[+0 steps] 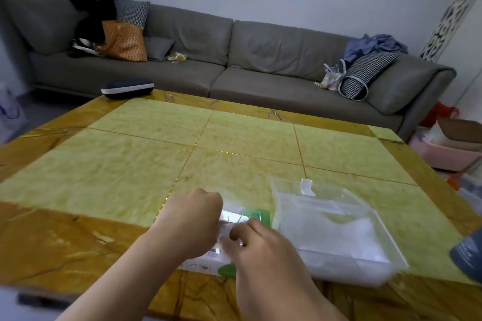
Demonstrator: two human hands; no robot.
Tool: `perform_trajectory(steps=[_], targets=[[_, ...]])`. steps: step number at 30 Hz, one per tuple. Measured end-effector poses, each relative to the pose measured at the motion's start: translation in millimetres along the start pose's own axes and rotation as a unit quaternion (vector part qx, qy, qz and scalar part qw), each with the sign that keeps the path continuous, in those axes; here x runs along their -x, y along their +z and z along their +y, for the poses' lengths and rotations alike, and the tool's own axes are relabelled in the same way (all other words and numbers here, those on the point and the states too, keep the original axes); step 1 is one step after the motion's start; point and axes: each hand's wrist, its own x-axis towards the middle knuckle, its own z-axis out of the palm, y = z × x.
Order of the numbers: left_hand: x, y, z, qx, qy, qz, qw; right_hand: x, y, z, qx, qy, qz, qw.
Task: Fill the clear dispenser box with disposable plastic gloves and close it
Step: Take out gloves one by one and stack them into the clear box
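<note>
A white and green cardboard glove package [208,260] lies on the yellow table [146,164] near its front edge. My left hand [193,219] is closed over the package's top, and my right hand [258,250] pinches the top flap beside it. Directly right of the package stands the clear dispenser box [339,227], open on top, with a layer of thin clear plastic gloves [347,240] inside. A small white tab [307,187] sits on the box's far wall. The package opening is hidden under my fingers.
A dark case with a white stripe [127,88] rests on the table's far left corner. A grey sofa [234,65] with bags and cushions runs behind the table. A dark grey object [468,255] pokes in at the right edge. Pink tubs [443,154] stand on the floor at right.
</note>
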Motion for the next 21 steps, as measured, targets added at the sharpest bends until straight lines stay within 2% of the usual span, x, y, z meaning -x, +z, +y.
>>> perform_trajectory(steps=[5, 8, 11, 14, 16, 19, 21], targets=[[-8.8, 7.1, -8.0, 0.201, 0.019, 0.015, 0.979, -1.0, -12.5, -0.8, 0.016, 0.017, -0.063, 0.998], [-7.4, 0.3, -6.5, 0.315, 0.031, 0.041, 0.948, -2.1, -24.6, -3.4, -0.001, 0.015, -0.092, 0.996], [-3.5, -11.4, -7.3, 0.438, 0.047, 0.065, 0.896, -1.0, -29.7, -4.8, -0.006, 0.024, -0.115, 0.993], [-0.1, -19.3, -6.1, 0.564, 0.046, 0.078, 0.821, -0.6, -25.7, -5.3, -0.038, 0.042, -0.099, 0.993], [0.2, -18.9, -3.9, 0.597, 0.052, 0.111, 0.793, 0.8, -23.6, -4.6, -0.055, 0.048, -0.091, 0.993], [-3.4, -15.0, -2.6, 0.553, 0.061, 0.176, 0.812, 1.6, -23.5, -3.2, -0.079, 0.052, -0.069, 0.993], [-4.4, -13.4, -1.0, 0.520, 0.068, 0.188, 0.831, 2.4, -25.7, -3.4, -0.101, 0.064, -0.045, 0.992]])
